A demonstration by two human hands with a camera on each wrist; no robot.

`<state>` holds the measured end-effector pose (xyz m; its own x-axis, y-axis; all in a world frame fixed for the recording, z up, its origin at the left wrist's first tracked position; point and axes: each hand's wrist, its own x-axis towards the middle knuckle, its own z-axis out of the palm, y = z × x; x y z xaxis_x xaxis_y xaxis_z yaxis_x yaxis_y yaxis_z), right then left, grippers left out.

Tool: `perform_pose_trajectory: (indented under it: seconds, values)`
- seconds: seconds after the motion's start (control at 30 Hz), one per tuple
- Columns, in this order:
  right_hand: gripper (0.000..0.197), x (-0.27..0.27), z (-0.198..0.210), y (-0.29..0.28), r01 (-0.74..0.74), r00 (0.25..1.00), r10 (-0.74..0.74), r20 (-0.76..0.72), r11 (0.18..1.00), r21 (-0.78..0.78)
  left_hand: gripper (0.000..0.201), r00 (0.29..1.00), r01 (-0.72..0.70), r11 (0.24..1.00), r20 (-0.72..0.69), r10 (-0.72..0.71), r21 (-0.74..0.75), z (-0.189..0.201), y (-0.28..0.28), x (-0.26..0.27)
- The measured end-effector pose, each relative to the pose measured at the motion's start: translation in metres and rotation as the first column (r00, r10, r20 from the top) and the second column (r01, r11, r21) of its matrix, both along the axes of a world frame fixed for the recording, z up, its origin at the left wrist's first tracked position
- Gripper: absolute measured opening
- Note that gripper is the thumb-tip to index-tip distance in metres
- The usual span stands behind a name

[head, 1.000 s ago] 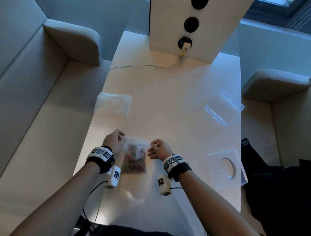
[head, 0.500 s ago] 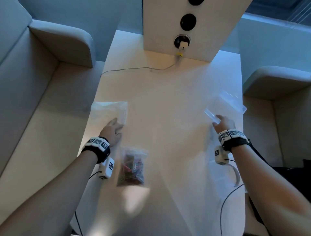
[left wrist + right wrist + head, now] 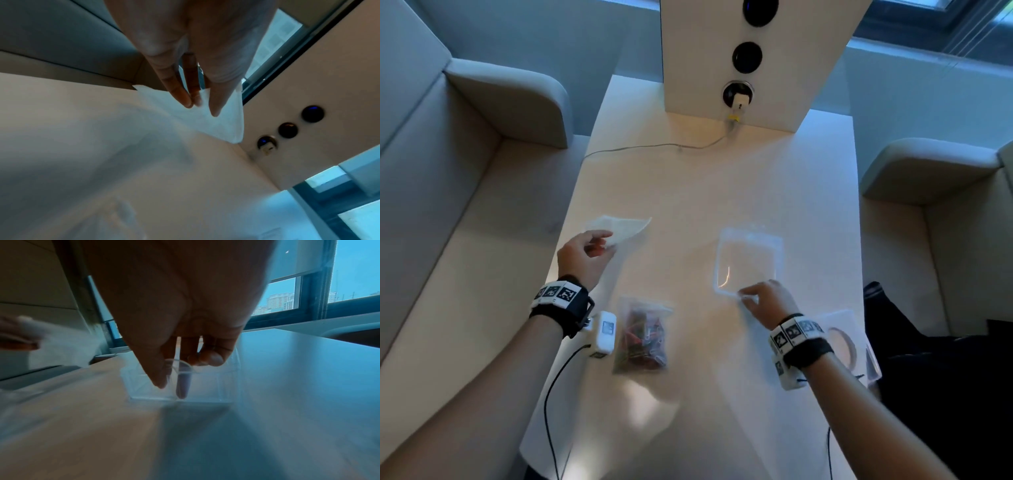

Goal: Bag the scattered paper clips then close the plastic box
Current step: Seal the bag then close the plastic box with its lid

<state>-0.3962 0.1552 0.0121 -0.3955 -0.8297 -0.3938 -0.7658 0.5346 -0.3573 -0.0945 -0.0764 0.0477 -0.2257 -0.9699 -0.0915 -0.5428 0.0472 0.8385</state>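
Right hand [image 3: 768, 301] pinched the near rim of the clear plastic box [image 3: 748, 262], one finger inside the wall; box sat open on the counter [image 3: 722, 178]. Left hand [image 3: 582, 257] pinched a corner of a white sheet [image 3: 619, 226], lifted off the counter. Bag of paper clips [image 3: 642, 337] lay between the wrists, its seal unclear. Lid [image 3: 842, 342] lay behind the right wrist. Risks: thin rim could slip from the pinch; an unsealed bag could spill clips when lifted.

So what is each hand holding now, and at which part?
The left hand pinches the white folded sheet at its near edge. The right hand grips the clear plastic box by its near rim, one finger inside.
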Motion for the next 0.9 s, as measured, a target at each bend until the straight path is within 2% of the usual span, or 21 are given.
perform_pose_trajectory:
  seconds: [0.1,0.27,0.4,0.57,0.67,0.8,0.9]
  values:
    - [0.024,0.034,0.000,0.034,-0.032,0.999,0.032,0.019,0.999,0.009,0.018,0.994,0.068,0.998,-0.092,-0.067,0.015,0.021,0.023,-0.015]
    - [0.023,0.074,0.007,0.079,-0.165,0.986,0.165,0.007,0.986,0.013,0.013,0.937,0.312,0.949,-0.174,-0.302,0.035,0.035,0.082,-0.042]
    - [0.030,0.082,0.006,0.099,-0.174,0.985,0.174,0.001,0.985,-0.005,0.018,0.881,0.439,0.897,-0.223,-0.416,0.061,0.037,0.130,-0.059]
    - [0.045,0.073,0.011,0.115,-0.276,0.960,0.276,-0.047,0.961,0.015,0.018,0.841,0.512,0.857,-0.238,-0.487,0.055,0.034,0.167,-0.063]
    - [0.044,0.062,0.013,0.122,-0.232,0.972,0.232,-0.021,0.973,0.003,0.014,0.817,0.565,0.819,-0.208,-0.538,0.099,0.028,0.183,-0.060]
    - [0.038,0.046,0.025,0.130,-0.108,0.988,0.111,0.107,0.994,-0.034,0.009,0.791,0.611,0.781,-0.140,-0.596,0.125,0.019,0.198,-0.058]
    - [0.070,0.038,0.043,0.139,0.123,0.971,-0.082,0.222,0.977,-0.176,0.012,0.769,0.639,0.760,-0.098,-0.632,0.120,0.012,0.210,-0.054]
